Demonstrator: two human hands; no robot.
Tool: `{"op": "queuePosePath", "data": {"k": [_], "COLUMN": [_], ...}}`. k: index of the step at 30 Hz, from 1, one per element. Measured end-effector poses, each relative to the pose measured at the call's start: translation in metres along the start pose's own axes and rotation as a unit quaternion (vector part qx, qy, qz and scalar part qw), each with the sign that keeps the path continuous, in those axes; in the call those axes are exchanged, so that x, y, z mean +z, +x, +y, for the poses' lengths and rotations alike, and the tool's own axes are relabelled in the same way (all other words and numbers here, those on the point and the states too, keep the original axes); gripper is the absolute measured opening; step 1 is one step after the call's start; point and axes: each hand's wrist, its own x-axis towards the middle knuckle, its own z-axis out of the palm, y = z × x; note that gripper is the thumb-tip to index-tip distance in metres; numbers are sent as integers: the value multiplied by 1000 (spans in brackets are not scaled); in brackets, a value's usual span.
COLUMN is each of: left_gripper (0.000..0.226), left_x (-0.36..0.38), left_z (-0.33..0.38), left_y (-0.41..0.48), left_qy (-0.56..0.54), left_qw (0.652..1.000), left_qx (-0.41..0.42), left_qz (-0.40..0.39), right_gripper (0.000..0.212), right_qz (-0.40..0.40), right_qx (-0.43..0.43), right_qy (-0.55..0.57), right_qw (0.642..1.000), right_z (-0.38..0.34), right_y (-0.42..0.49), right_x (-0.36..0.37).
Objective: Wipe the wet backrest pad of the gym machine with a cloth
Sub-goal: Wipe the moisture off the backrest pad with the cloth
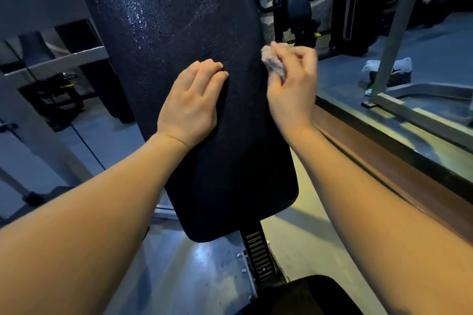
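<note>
While your left hand [190, 100] lies flat with straight fingers on the backrest pad [204, 135], your right hand [291, 79] is curled around a small bunched cloth [272, 61] at the pad's right edge. The upper part of the pad shines with many droplets, while the lower part looks dull. I think you should open the cloth wider, bring it up to the wet zone, and wipe in long overlapping strokes downward, pressing evenly.

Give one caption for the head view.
Left hand flat on the wet backrest pad; right hand grips a cloth near its edge.
</note>
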Motion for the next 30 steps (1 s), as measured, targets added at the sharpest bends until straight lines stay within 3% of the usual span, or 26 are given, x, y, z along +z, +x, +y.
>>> {"op": "queuePosePath", "data": {"k": [3, 6, 9, 15, 18, 26, 30], "left_gripper": [38, 39, 39, 37, 37, 39, 38], "left_x": [2, 3, 3, 9, 11, 12, 12], "left_z": [1, 1, 3, 2, 1, 3, 3], "left_y": [0, 0, 2, -1, -1, -1, 0], "left_qy": [1, 16, 29, 78, 87, 100, 115], "left_qw": [1000, 1000, 1000, 997, 996, 995, 993], "left_qx": [-1, -4, 0, 9, 9, 10, 8], "left_qz": [3, 0, 5, 19, 25, 18, 18], "right_gripper": [49, 53, 49, 34, 56, 66, 64], "right_qz": [-63, -118, -154, -118, -179, -179, -238], "right_qx": [-64, -70, 1, 154, 245, 270, 338], "right_qy": [-31, 11, 64, 115, 122, 126, 40], "right_qw": [996, 991, 986, 974, 945, 938, 910], "right_z": [-5, 1, 2, 6, 3, 17, 55], "right_y": [-11, -24, -19, 23, 29, -30, -110], "right_x": [12, 12, 6, 18, 17, -23, -51]}}
